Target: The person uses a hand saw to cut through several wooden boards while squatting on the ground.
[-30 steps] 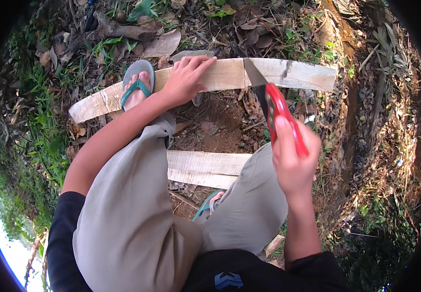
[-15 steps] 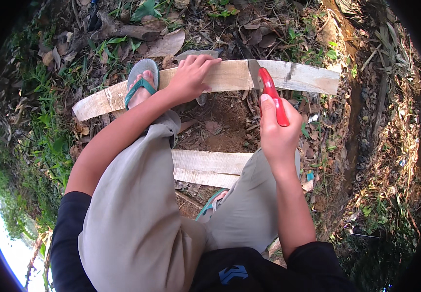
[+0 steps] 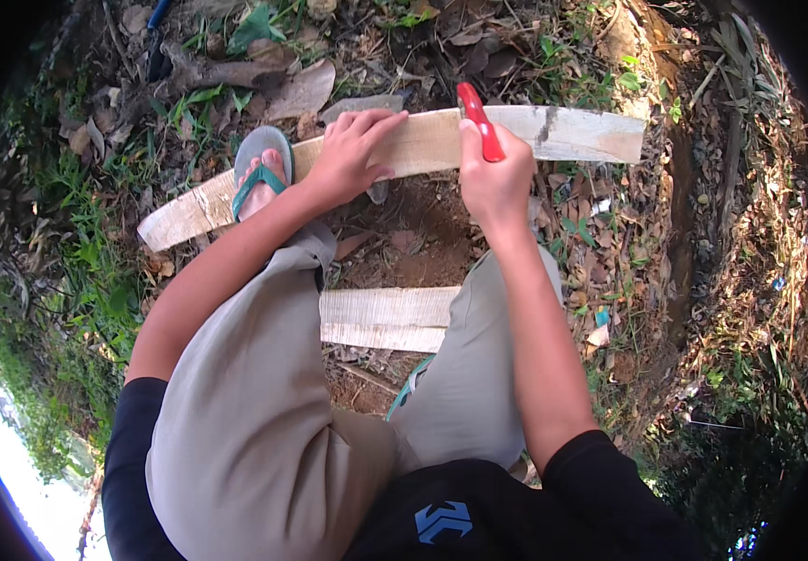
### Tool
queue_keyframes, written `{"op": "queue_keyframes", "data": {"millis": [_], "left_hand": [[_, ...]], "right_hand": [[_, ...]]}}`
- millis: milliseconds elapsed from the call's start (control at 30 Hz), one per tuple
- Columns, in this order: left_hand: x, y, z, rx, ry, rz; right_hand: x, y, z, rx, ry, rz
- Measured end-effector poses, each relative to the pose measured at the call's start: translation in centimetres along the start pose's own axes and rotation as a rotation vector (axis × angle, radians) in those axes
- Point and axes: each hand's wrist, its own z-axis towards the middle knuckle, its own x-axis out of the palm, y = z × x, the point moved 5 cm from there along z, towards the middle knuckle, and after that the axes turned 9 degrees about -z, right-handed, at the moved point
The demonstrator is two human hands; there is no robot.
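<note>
Red handle partly behind the right fingers, lower board partly behind a trouser leg

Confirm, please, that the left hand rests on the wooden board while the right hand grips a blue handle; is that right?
Not quite: the head view shows the handle is red. The left hand does rest on the wooden board, and the right hand grips that handle.

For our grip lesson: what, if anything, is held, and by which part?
The right hand grips the handsaw by its red handle; the left hand lies open across the plank.
</note>
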Motion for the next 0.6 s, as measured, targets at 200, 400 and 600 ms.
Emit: {"op": "queue_keyframes", "data": {"millis": [200,400,600], "left_hand": [[0.6,-1.0,-0.7,-0.022,0.045,0.046],[0.4,-0.9,-0.7,-0.013,0.035,0.09],[-0.7,-0.4,2.5,-0.04,0.042,0.076]], "right_hand": [[0.5,-2.4,-1.5,0.0,-0.034,0.121],[-8.4,3.8,-9.1,0.178,-0.001,0.392],[-25.3,5.7,-8.6,0.018,-0.007,0.211]]}}
